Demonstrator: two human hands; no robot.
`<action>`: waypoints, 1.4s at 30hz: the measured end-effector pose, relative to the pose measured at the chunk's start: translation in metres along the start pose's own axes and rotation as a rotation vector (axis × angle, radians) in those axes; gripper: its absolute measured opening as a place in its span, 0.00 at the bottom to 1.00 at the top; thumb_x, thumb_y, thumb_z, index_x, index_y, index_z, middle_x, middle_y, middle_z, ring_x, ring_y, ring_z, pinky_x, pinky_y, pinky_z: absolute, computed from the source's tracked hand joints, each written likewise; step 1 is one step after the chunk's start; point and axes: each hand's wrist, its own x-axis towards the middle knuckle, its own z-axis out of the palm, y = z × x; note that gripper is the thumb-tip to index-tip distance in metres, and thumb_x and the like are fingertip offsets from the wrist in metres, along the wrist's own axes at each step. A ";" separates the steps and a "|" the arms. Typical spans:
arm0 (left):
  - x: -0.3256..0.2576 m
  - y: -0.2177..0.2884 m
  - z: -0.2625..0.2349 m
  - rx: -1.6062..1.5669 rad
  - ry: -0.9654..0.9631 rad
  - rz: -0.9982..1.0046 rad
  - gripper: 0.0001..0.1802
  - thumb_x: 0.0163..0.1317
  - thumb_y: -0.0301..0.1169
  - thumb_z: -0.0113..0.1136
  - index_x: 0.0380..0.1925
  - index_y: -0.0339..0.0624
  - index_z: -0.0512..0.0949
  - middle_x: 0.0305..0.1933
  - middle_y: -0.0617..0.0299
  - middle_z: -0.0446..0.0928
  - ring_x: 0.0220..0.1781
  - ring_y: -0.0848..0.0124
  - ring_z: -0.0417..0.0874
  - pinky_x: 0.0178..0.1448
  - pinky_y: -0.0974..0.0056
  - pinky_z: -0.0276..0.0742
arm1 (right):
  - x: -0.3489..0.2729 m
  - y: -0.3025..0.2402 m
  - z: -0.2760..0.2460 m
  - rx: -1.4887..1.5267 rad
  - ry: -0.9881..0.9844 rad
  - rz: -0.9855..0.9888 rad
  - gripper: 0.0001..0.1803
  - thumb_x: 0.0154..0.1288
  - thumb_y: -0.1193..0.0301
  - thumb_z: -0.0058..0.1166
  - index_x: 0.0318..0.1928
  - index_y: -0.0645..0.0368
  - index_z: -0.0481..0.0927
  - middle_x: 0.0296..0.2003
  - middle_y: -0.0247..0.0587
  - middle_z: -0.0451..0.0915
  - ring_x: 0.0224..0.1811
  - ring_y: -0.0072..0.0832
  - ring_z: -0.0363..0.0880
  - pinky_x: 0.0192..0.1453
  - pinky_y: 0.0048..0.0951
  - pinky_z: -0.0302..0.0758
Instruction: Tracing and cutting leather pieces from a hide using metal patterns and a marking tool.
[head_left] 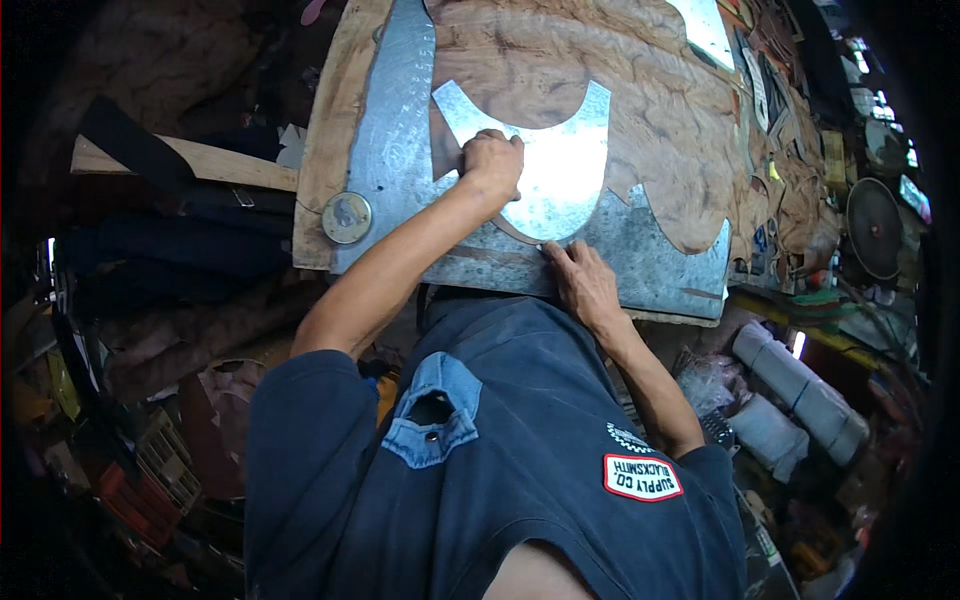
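Note:
A shiny curved cut-out of sheet metal (565, 170), shaped like a wide bowl with two upturned horns, lies on a larger galvanized sheet (650, 265) on a worn wooden bench top (650, 90). My left hand (492, 160) presses down on the left part of the cut-out with its fingers curled. At the cut-out's lower edge my right hand (582, 282) pinches a thin marking tool (543, 247), tip against the big sheet. The sheet's far edge has a wavy cut outline.
A round metal disc (347, 217) sits at the bench's near left corner. A wooden plank (200, 160) juts left. White rolls (800, 395) lie low on the right, a dark round wheel (873, 228) further right. Cluttered crates and scraps fill the floor at left.

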 end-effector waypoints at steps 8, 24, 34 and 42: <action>-0.002 -0.015 -0.005 0.025 -0.079 0.018 0.49 0.41 0.56 0.76 0.59 0.39 0.68 0.57 0.38 0.73 0.55 0.50 0.80 0.50 0.53 0.82 | -0.018 -0.049 0.003 0.007 0.014 0.201 0.34 0.61 0.75 0.53 0.68 0.36 0.66 0.40 0.46 0.71 0.43 0.43 0.76 0.44 0.42 0.78; 0.039 -0.011 0.013 -0.043 0.038 0.153 0.39 0.43 0.51 0.75 0.50 0.36 0.76 0.50 0.42 0.76 0.47 0.49 0.83 0.49 0.53 0.82 | -0.318 0.095 0.118 0.168 0.557 1.142 0.24 0.69 0.74 0.45 0.65 0.50 0.74 0.29 0.42 0.72 0.31 0.28 0.73 0.36 0.28 0.70; 0.038 0.087 -0.011 0.029 0.067 0.030 0.42 0.48 0.62 0.67 0.46 0.32 0.76 0.48 0.37 0.76 0.48 0.43 0.80 0.51 0.48 0.79 | -0.339 0.259 0.060 0.997 0.413 1.660 0.29 0.65 0.70 0.54 0.66 0.59 0.66 0.33 0.42 0.80 0.26 0.24 0.77 0.28 0.28 0.72; 0.074 0.192 -0.021 0.068 -0.118 -0.280 0.57 0.42 0.66 0.69 0.60 0.29 0.66 0.57 0.32 0.73 0.58 0.41 0.76 0.61 0.49 0.73 | -0.311 0.490 -0.028 0.187 0.869 0.813 0.19 0.61 0.73 0.55 0.54 0.51 0.80 0.39 0.45 0.79 0.45 0.43 0.80 0.48 0.40 0.76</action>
